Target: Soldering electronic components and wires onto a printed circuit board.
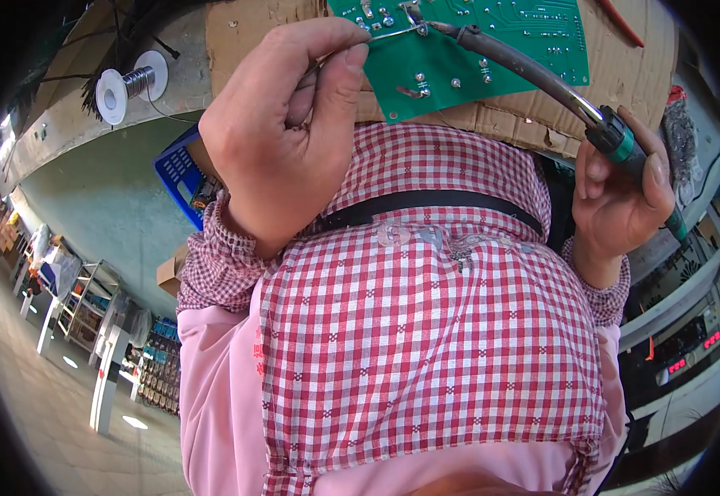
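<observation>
A green circuit board (525, 50) lies on cardboard at the top of the head view, its solder side up with shiny joints. My right hand (620, 186) grips a soldering iron (533, 70) by its black and green handle. The iron's tip meets a joint near the board's upper part. Between thumb and forefinger, my left hand (294, 116) pinches a thin strand of solder wire (393, 34), whose far end reaches the same joint beside the tip. The exact contact there is too small to make out.
A spool of solder wire (133, 87) stands on the bench at the left, its loose strand trailing toward my left hand. Cardboard (500, 120) lies under the board. A red-handled tool (622, 23) rests at the upper right. A blue basket (180, 174) sits below the bench edge.
</observation>
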`<action>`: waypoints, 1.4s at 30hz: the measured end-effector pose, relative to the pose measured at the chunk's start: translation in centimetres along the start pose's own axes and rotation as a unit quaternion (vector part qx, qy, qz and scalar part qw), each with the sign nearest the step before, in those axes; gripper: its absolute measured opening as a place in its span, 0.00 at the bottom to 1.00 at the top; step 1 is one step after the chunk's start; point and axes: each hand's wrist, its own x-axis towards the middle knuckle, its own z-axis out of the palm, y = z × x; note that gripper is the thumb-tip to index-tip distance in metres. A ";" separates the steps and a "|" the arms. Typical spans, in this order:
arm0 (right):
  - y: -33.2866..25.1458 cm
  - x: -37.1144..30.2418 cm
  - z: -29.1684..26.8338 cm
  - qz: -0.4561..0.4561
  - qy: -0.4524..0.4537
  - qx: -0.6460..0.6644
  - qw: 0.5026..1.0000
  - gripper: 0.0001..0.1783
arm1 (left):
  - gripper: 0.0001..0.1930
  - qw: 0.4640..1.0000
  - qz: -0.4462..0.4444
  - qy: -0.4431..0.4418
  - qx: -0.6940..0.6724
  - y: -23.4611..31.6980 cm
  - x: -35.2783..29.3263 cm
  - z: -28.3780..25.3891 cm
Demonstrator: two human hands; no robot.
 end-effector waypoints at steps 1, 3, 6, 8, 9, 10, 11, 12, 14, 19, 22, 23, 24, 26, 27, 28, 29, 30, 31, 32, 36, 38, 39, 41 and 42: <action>0.0 0.0 0.2 0.005 0.012 -0.004 1.000 0.30 | 0.06 1.000 -0.001 -0.001 0.000 -0.2 -0.1 0.0; 0.1 0.1 -0.2 0.008 -0.002 0.002 1.000 0.30 | 0.07 1.000 0.014 0.013 0.006 -0.6 -0.3 0.2; 0.1 0.1 -0.3 0.009 -0.016 0.006 1.000 0.30 | 0.07 1.000 0.010 0.005 -0.018 -0.9 -0.3 0.1; 0.1 0.2 -0.3 0.008 -0.015 0.003 1.000 0.30 | 0.07 1.000 0.008 0.004 -0.007 -0.7 -0.2 0.1; 0.1 0.2 -0.4 0.008 -0.021 0.002 1.000 0.30 | 0.07 1.000 0.007 0.002 0.005 -0.6 -0.2 0.1; 0.1 0.3 -0.4 0.008 -0.027 0.001 1.000 0.30 | 0.07 1.000 0.007 0.002 0.005 -0.7 -0.2 0.1; 0.1 0.3 -0.3 0.009 -0.026 0.001 1.000 0.30 | 0.07 1.000 0.011 0.001 -0.001 -0.8 -0.2 0.1; 0.0 0.3 -0.2 0.012 -0.025 0.005 1.000 0.29 | 0.07 1.000 0.016 0.000 -0.007 -0.9 -0.2 0.1; 0.0 0.2 -0.1 0.015 -0.023 0.008 1.000 0.29 | 0.08 1.000 0.013 -0.001 -0.007 -0.9 -0.2 0.1; 0.0 0.0 0.1 0.018 -0.011 0.009 1.000 0.28 | 0.08 0.999 0.038 0.005 -0.010 -1.2 -0.2 0.2; 0.2 -0.3 -0.5 0.014 -0.023 0.007 1.000 0.28 | 0.07 1.000 0.013 0.001 -0.006 -0.8 -0.3 0.2; 0.3 -0.3 -0.5 0.014 -0.023 0.007 1.000 0.28 | 0.07 1.000 0.016 0.009 -0.012 -0.8 -0.4 0.3; 0.4 -0.4 -0.5 0.008 -0.027 0.007 1.000 0.28 | 0.07 1.000 0.019 0.017 -0.018 -0.8 -0.4 0.4; 0.5 -0.5 -0.5 0.002 -0.029 0.007 1.000 0.28 | 0.07 1.000 0.003 0.012 -0.013 -0.4 -0.4 0.4; 0.5 -0.7 -0.5 0.007 -0.026 0.009 1.000 0.28 | 0.07 1.000 -0.014 0.009 -0.007 -0.3 -0.4 0.4; 0.6 -0.8 -0.6 0.012 -0.023 0.011 1.000 0.28 | 0.07 1.000 -0.014 0.008 -0.007 -0.3 -0.4 0.5; 0.6 -0.8 -0.6 0.013 -0.022 0.012 1.000 0.28 | 0.07 1.000 -0.009 0.013 -0.020 -0.4 -0.5 0.6; 0.7 -0.9 -0.7 0.010 -0.024 0.008 1.000 0.28 | 0.07 0.999 -0.004 0.018 -0.033 -0.5 -0.5 0.6; 0.7 -1.0 -0.8 0.006 -0.027 0.005 1.000 0.28 | 0.07 0.999 -0.004 0.017 -0.033 -0.6 -0.5 0.7; 0.8 -1.0 -0.8 0.007 -0.026 0.006 1.000 0.28 | 0.07 0.999 0.002 0.026 -0.030 -0.6 -0.5 0.9; 0.9 -1.3 -1.1 0.004 -0.034 0.012 0.999 0.28 | 0.07 1.000 0.006 0.010 -0.002 -0.4 -0.4 0.7; 1.0 -1.4 -1.3 0.006 -0.033 0.014 0.999 0.28 | 0.07 1.000 0.004 0.009 0.006 -0.2 -0.4 0.7; 1.1 -1.4 -1.4 0.006 -0.039 0.016 0.999 0.28 | 0.07 1.000 0.002 0.009 0.014 -0.2 -0.4 0.6; 1.2 -1.5 -1.5 0.007 -0.043 0.018 0.999 0.29 | 0.07 1.000 0.006 0.011 -0.004 -0.4 -0.4 0.7; 1.2 -1.5 -1.5 0.004 -0.042 0.016 0.999 0.29 | 0.07 1.000 0.011 0.014 -0.023 -0.5 -0.4 0.8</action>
